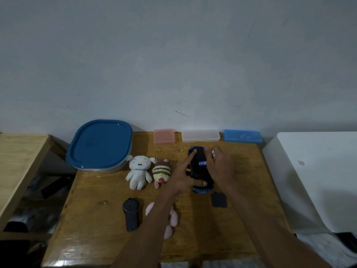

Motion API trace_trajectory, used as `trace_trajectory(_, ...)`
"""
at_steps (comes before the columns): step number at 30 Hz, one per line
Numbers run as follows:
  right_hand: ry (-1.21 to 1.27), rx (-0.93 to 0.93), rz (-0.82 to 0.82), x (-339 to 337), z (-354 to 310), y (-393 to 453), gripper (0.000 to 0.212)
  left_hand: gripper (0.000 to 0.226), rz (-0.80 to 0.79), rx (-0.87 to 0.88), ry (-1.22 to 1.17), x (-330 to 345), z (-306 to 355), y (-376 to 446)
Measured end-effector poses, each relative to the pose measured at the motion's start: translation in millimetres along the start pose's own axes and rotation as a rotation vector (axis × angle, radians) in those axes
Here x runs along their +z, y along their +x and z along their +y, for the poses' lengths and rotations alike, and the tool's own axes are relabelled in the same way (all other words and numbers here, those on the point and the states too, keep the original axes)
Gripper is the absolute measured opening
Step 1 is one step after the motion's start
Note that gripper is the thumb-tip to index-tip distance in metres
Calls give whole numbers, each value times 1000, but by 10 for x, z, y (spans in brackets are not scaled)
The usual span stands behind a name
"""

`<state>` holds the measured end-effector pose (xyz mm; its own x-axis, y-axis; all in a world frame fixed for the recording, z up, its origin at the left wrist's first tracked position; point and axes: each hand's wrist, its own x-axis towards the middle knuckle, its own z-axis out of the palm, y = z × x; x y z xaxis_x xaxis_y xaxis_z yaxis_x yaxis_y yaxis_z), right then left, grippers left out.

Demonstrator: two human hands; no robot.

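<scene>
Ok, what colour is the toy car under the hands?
The toy car has a blue body and a black underside, seen best in the head view.

The scene is dim, with a cool bluish cast. Diffuse light leaves soft shadows close under the container and on the table. The toy car loses its dark detail. Table edges bow outward; fine texture looks soft and noisy.

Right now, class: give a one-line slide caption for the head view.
The left hand steadies an upturned blue toy car while the right hand fits a battery into it.
</scene>
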<state>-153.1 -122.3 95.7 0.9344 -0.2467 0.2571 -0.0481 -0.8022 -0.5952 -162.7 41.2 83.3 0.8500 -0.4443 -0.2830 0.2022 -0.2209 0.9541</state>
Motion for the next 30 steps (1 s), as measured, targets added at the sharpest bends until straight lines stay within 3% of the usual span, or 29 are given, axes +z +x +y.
trace_trajectory(5,42,15,45,-116,-7,47,43,114,33,-1,-21,-48,13,6)
trace_trajectory(9,34,42,10,-181,12,52,29,113,41,-5,-32,-100,54,5)
trace_trajectory(16,145,67,-99,-114,83,-48,28,113,57,-5,-45,-182,118,12)
trace_trajectory(30,395,297,-136,-34,2,-106,13,116,-27,-46,-114,-226,136,-64)
